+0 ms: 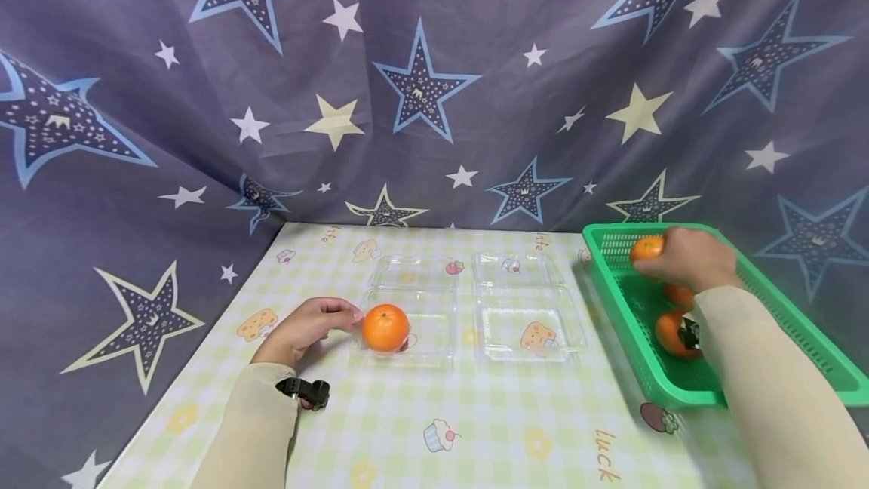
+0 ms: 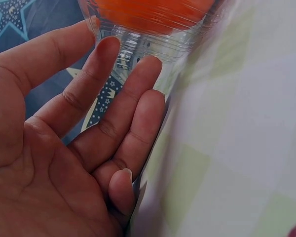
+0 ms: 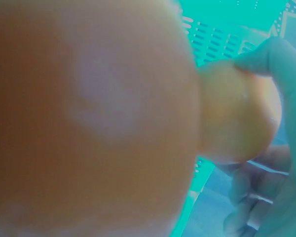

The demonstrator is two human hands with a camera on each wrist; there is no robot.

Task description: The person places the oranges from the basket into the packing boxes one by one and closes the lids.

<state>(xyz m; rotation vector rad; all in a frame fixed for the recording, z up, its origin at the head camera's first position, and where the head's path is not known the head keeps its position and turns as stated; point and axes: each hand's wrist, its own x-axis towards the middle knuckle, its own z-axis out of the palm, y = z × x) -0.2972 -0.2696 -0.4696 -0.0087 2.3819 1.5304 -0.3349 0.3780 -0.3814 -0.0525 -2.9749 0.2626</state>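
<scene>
Overhead, from the head view, the right hand is curled round an orange, holding it over the far end of the green basket at the right edge of the worktop. More oranges lie in the basket below it. The left hand rests with relaxed, nearly straight fingers against the left side of a clear plastic tray, which already holds a second orange. A second clear tray lies just beside it, apparently empty.

Next, the left wrist view shows the fingers extended and touching the ribbed wall of the clear tray, with orange fruit blurred behind it. The hand steadies rather than grips.

Lastly, the right wrist view is mostly filled by a blurred orange mass; beyond it the held orange sits between thumb and fingers.

The fruit looks round, smooth-skinned and bright. It is likely firm, moderately heavy and slightly slippery, best cupped round its widest part. The thin tray would probably flex and slide easily.
</scene>
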